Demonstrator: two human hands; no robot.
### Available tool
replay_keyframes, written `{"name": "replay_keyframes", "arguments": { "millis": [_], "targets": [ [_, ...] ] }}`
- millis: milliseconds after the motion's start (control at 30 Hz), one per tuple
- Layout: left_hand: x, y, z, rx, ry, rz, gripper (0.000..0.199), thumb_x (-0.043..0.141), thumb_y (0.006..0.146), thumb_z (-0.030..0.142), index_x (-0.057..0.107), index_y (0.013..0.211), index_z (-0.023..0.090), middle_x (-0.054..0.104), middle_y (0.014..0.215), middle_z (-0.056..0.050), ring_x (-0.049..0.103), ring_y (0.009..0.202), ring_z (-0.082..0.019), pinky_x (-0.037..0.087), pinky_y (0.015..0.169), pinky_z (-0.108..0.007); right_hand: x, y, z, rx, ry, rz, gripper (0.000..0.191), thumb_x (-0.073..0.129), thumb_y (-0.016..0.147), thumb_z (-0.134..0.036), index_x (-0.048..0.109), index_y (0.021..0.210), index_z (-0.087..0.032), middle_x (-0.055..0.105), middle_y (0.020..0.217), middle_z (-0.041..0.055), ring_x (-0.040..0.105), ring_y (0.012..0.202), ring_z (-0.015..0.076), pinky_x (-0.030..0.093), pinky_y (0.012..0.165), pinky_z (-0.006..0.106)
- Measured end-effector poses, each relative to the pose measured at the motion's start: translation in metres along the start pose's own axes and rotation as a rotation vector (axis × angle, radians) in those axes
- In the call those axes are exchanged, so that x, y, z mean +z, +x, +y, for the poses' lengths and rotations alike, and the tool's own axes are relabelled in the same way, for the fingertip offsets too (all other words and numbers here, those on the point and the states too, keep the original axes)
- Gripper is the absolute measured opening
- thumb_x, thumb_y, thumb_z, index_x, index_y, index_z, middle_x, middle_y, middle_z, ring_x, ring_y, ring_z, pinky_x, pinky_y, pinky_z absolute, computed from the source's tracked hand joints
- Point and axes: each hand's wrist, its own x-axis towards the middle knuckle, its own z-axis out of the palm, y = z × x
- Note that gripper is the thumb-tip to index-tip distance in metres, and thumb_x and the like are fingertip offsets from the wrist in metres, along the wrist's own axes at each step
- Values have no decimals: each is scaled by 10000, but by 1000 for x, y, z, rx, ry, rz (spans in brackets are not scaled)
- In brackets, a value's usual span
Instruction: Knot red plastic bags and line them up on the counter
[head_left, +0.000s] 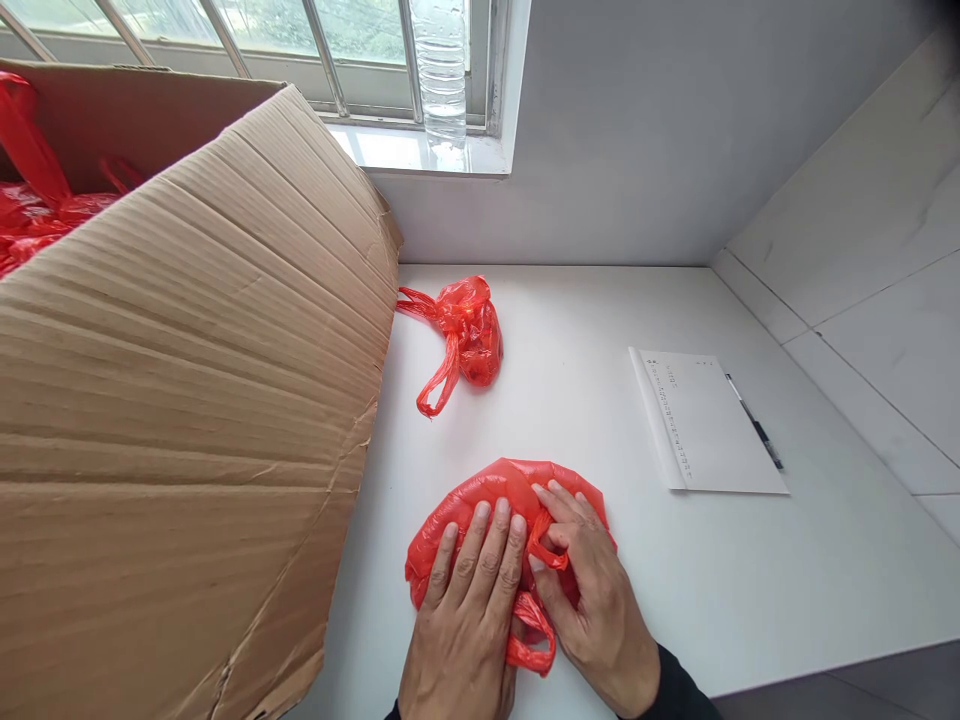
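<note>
A bulging red plastic bag lies on the white table near its front edge. My left hand rests flat on top of it, fingers stretched out. On the bag's right side is my right hand, with its thumb and a bent finger around one handle loop and other fingers reaching over the bag. The second handle loop sticks out toward me between the hands. What the bag contains is hidden. Farther back stands a smaller knotted red bag with something round inside, touched by neither hand.
A large cardboard box fills the left side, with more red bags inside. At right lie an open notebook with writing and a pen. A clear water bottle stands on the sill of the barred window.
</note>
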Motion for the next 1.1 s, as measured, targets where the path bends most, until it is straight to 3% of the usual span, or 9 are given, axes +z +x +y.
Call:
{"name": "replay_keyframes", "arguments": {
  "millis": [200,267,367,433,1100],
  "targets": [
    [0,2,1,-6,-23,2,586,454,900,161,468,1483,98,436,1579,-122,316,1492,-286,152,1232,-466,2,-1,2,21,-19,-12,209,459,969,-141,502,1165,-196,463,1534,81,333,1471,223,272,1218,438],
    [-1,3,2,-2,-19,2,582,456,891,158,486,1469,101,438,1578,-120,320,1490,-282,155,1231,-463,2,-1,2,49,-37,-30,291,456,990,-172,490,1279,-187,451,1547,76,334,1471,215,279,1218,438],
    [-3,4,2,-5,-7,6,581,462,880,158,502,1456,101,439,1577,-120,331,1485,-280,158,1231,-461,2,-2,2,77,-69,-69,489,441,1023,-233,345,1500,-184,425,1567,71,339,1469,216,317,1205,467],
    [-3,4,2,-5,-2,14,580,465,874,155,509,1449,97,444,1573,-123,343,1480,-279,165,1230,-457,1,-2,2,84,-77,-90,543,429,1026,-236,282,1547,-197,413,1576,61,338,1472,220,338,1197,487],
    [-4,7,2,-25,-31,7,572,471,878,127,507,1449,114,450,1572,-100,356,1477,-262,189,1230,-433,3,0,-1,104,-112,-97,557,425,1023,-224,269,1557,-209,427,1569,47,341,1474,219,380,1187,492]
  ]
}}
